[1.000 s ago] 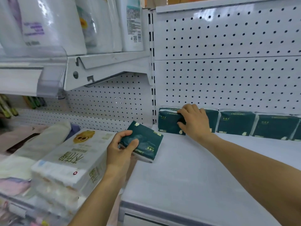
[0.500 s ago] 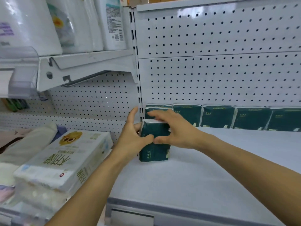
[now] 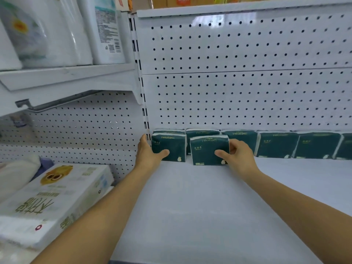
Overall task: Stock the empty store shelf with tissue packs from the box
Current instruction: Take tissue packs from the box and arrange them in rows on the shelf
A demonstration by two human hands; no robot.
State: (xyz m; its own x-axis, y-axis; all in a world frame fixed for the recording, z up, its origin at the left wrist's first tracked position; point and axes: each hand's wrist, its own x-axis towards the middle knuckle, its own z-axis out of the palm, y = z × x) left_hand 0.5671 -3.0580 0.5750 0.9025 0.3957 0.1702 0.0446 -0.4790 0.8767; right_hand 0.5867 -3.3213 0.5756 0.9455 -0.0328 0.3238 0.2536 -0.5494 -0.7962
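1. Off to the left of both hands, a white boxed tissue bundle (image 3: 55, 197) with an owl print lies on the neighbouring lower shelf, taking no part in the task.
2. The left hand (image 3: 147, 153) was pressing one pack together with the right half a second ago; now it holds its own dark green tissue pack (image 3: 169, 148) at the shelf's far-left end, thumb curled across the front, fingers round the left side against the upright.
3. Just right of it, the right hand (image 3: 237, 156) pinches a second tissue pack (image 3: 209, 150), thumb on the front, fingers behind the right edge. This pack stands a little nearer the viewer than the first.
4. Behind both hands, and running on to the right, a back row of packs (image 3: 278, 144) stands against the pegboard.
5. Judgement: a front row has been started with two packs; most of the shelf (image 3: 200, 216) in front of the hands is bare, so much stocking remains.
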